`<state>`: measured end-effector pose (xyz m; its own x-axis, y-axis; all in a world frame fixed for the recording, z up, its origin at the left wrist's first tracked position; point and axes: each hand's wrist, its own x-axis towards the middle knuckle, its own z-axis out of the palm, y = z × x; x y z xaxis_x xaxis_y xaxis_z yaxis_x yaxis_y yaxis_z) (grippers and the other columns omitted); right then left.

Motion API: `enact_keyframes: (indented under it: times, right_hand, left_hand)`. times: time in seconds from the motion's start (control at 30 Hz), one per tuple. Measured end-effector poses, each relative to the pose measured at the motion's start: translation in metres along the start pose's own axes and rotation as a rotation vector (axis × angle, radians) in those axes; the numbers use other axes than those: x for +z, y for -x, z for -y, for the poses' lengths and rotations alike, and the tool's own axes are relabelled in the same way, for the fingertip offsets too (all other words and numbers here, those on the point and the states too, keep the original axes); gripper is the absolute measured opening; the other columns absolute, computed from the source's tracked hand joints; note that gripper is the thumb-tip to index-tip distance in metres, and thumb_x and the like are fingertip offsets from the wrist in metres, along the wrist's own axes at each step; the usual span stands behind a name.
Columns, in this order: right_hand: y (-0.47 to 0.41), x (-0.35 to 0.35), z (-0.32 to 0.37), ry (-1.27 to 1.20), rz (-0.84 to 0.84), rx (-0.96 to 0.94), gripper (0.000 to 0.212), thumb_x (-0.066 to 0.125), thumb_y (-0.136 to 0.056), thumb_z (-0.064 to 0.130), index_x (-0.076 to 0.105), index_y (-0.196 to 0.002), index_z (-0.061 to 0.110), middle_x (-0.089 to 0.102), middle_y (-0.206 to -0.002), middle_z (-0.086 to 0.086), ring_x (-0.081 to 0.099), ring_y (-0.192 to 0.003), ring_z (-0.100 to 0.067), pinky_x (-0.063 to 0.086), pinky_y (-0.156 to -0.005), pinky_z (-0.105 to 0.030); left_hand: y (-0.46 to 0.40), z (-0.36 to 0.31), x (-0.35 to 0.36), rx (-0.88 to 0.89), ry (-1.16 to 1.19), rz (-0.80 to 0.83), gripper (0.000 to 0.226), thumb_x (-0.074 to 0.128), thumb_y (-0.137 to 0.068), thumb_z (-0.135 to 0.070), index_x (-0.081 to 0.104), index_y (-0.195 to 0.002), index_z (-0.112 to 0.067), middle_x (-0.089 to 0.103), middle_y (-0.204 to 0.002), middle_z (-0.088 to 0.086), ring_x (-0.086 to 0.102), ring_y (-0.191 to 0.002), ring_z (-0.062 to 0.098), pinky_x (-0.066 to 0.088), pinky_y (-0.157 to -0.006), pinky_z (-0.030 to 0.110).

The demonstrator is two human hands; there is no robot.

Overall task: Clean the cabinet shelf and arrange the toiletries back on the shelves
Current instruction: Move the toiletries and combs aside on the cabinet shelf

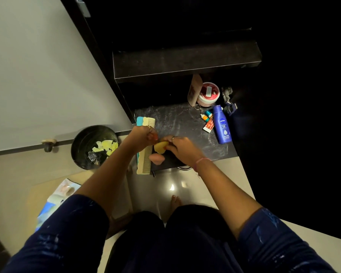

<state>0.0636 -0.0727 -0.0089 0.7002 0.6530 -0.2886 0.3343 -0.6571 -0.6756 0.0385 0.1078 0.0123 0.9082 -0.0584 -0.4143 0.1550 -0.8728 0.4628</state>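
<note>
On the dark lower shelf (177, 121) my right hand (180, 147) grips a yellow teardrop sponge (160, 147). A pink sponge (157, 159) lies just below it on the shelf. My left hand (144, 137) is closed over a small reddish thing, above a cream comb (147, 160) and a teal comb (139, 121) lying side by side at the shelf's left edge. Farther right stand a blue Nivea bottle (222, 125), a red-lidded jar (208, 94), a beige bottle (194, 91) and a small red and white tube (208, 126).
An upper dark shelf (185, 62) juts out above the lower one. A black bin (96, 146) with yellow scraps stands on the floor at the left. A printed packet (56, 200) lies on the floor. The white cabinet door (37, 75) stands open left.
</note>
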Motion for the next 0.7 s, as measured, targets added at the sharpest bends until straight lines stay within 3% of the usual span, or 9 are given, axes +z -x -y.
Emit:
enact_keyframes:
  times: [0.17,0.33,0.5,0.57,0.7]
  right_hand:
    - [-0.002,0.003,-0.002,0.015,0.041,-0.010,0.027,0.045,-0.096,0.022,0.057,-0.121,0.025,0.064,-0.119,-0.005,0.058,-0.103,-0.023,0.042,-0.088,-0.028]
    - [-0.002,0.005,-0.002,0.025,0.053,-0.019,0.032,0.047,-0.095,0.020,0.054,-0.127,0.023,0.061,-0.126,-0.006,0.058,-0.110,-0.026,0.045,-0.097,-0.037]
    - [0.005,0.002,-0.008,-0.035,-0.003,0.025,0.038,0.046,-0.094,0.010,0.053,-0.129,0.023,0.058,-0.130,-0.006,0.055,-0.116,-0.024,0.043,-0.101,-0.037]
    - [0.012,0.000,-0.018,-0.029,-0.125,0.098,0.038,0.046,-0.093,0.006,0.055,-0.127,0.018,0.059,-0.128,-0.008,0.055,-0.117,-0.026,0.043,-0.101,-0.037]
    - [0.034,-0.017,-0.046,-0.025,-0.604,0.422,0.030,0.050,-0.092,0.011,0.057,-0.122,0.010,0.060,-0.123,-0.013,0.056,-0.112,-0.029,0.044,-0.095,-0.033]
  left_hand:
    - [0.003,0.001,0.003,0.006,0.014,-0.024,0.025,0.060,-0.088,-0.016,0.065,-0.111,-0.008,0.066,-0.116,0.006,0.059,-0.111,0.021,0.036,-0.103,0.028]
    - [0.002,0.003,0.008,-0.047,0.089,-0.062,0.022,0.061,-0.088,-0.015,0.065,-0.108,-0.006,0.067,-0.113,0.009,0.061,-0.107,0.023,0.043,-0.093,0.026]
    - [0.003,0.002,0.007,-0.049,0.034,-0.047,0.023,0.058,-0.089,-0.013,0.063,-0.112,-0.009,0.064,-0.118,0.010,0.059,-0.110,0.024,0.044,-0.093,0.028]
    - [0.004,0.003,0.005,-0.060,-0.011,-0.038,0.027,0.054,-0.092,-0.011,0.060,-0.117,-0.009,0.061,-0.123,0.011,0.058,-0.113,0.026,0.045,-0.094,0.030]
    - [0.007,0.007,-0.005,-0.069,-0.007,-0.080,0.032,0.046,-0.095,-0.008,0.055,-0.125,-0.006,0.057,-0.129,0.015,0.056,-0.114,0.029,0.045,-0.097,0.034]
